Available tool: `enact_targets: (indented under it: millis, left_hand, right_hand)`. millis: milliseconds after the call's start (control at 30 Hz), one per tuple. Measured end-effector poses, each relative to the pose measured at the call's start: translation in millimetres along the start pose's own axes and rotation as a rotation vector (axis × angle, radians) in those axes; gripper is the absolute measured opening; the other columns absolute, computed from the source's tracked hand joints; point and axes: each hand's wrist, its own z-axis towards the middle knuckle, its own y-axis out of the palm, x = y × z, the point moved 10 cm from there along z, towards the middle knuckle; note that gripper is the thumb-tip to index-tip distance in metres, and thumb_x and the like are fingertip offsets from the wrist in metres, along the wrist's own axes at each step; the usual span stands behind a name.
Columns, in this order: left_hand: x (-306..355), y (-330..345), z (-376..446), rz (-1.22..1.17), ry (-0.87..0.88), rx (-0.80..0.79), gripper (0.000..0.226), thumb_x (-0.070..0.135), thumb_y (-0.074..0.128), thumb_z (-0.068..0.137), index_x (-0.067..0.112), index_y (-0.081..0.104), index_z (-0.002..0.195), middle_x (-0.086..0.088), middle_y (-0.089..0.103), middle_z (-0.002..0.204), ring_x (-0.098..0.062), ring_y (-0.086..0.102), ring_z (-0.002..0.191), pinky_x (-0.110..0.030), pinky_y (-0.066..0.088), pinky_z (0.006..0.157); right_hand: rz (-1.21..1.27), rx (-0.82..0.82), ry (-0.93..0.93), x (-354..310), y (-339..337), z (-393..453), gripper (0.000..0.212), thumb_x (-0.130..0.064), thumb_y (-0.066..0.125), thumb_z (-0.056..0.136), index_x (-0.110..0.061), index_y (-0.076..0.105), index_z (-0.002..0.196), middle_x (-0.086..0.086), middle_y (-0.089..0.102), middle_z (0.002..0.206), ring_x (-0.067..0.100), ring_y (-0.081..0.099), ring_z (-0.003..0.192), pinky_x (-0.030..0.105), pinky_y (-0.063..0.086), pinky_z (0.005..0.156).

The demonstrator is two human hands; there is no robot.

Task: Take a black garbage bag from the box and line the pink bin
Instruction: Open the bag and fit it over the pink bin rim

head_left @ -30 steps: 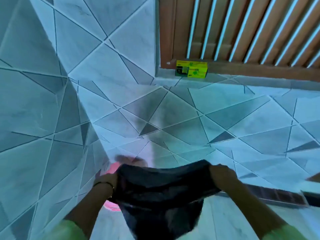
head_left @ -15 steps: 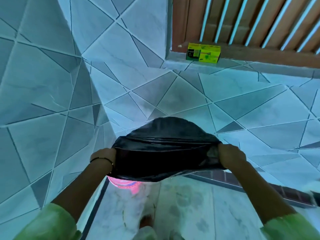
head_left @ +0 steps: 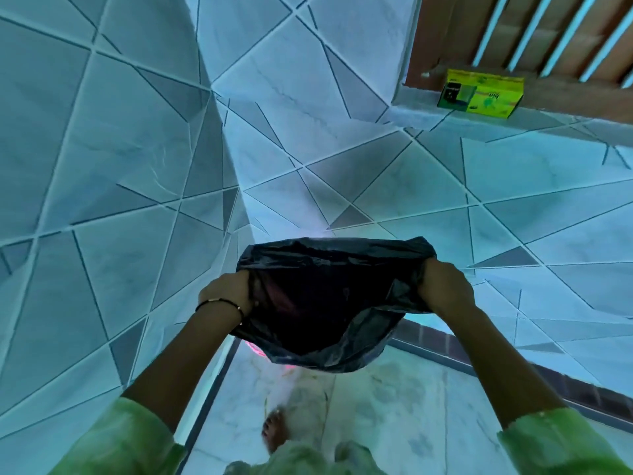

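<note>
I hold a black garbage bag point(head_left: 329, 296) spread wide between both hands, its mouth opened toward me. My left hand point(head_left: 227, 294) grips the bag's left edge and my right hand point(head_left: 445, 289) grips its right edge. Only a sliver of the pink bin point(head_left: 256, 349) shows under the bag's lower left; the bag hides the rest. The yellow-green box point(head_left: 481, 94) of bags stands on the ledge at the far upper right.
Tiled walls meet in a corner on the left and behind the bag. A wooden slatted door point(head_left: 534, 32) rises behind the box. A dark brick strip point(head_left: 513, 368) runs along the floor at right. My bare foot point(head_left: 274, 428) stands on the marble floor below.
The bag's mouth has been pulled open wider and faces me now. The view has tilted so the box sits farther up and right, and less of the pink bin shows.
</note>
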Motion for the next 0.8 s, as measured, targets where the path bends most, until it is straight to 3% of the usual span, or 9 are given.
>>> enact_targets:
  millis: [133, 333, 600, 800]
  left_hand:
    - [1.5, -27.0, -10.9, 0.061, 0.122, -0.037, 0.039, 0.032, 0.055, 0.087, 0.013, 0.050, 0.120, -0.016, 0.061, 0.117, -0.034, 0.059, 0.106, -0.036, 0.048, 0.083]
    - [-16.0, -49.3, 10.9, 0.015, 0.179, -0.019, 0.039, 0.028, 0.053, 0.088, 0.009, 0.046, 0.121, -0.020, 0.059, 0.119, -0.037, 0.058, 0.106, -0.040, 0.047, 0.084]
    - [-27.8, -109.5, 49.2, -0.176, 0.179, 0.142, 0.045, 0.024, 0.054, 0.087, 0.007, 0.041, 0.127, -0.025, 0.056, 0.122, -0.041, 0.055, 0.110, -0.043, 0.046, 0.087]
    - [-33.6, -100.6, 61.7, -0.152, 0.181, 0.096, 0.047, 0.028, 0.057, 0.085, 0.008, 0.043, 0.126, -0.023, 0.057, 0.120, -0.039, 0.056, 0.109, -0.041, 0.047, 0.086]
  right_hand:
    - [0.031, -0.026, -0.008, -41.7, 15.6, 14.5, 0.013, -0.007, 0.049, 0.083, -0.003, 0.052, 0.094, 0.020, 0.064, 0.095, 0.038, 0.061, 0.087, 0.037, 0.046, 0.068]
    - [0.104, 0.005, 0.019, -99.8, 19.3, 31.0, 0.016, -0.008, 0.048, 0.083, 0.000, 0.051, 0.097, 0.023, 0.062, 0.097, 0.040, 0.060, 0.089, 0.037, 0.043, 0.067]
    - [0.216, 0.147, 0.105, -114.4, -32.3, 49.2, 0.009, -0.008, 0.051, 0.082, -0.002, 0.045, 0.085, 0.030, 0.059, 0.100, 0.046, 0.058, 0.091, 0.040, 0.042, 0.068]
    - [0.232, 0.118, 0.092, -122.3, -26.0, 51.9, 0.008, -0.009, 0.049, 0.084, -0.003, 0.044, 0.081, 0.029, 0.059, 0.096, 0.043, 0.057, 0.087, 0.036, 0.040, 0.066]
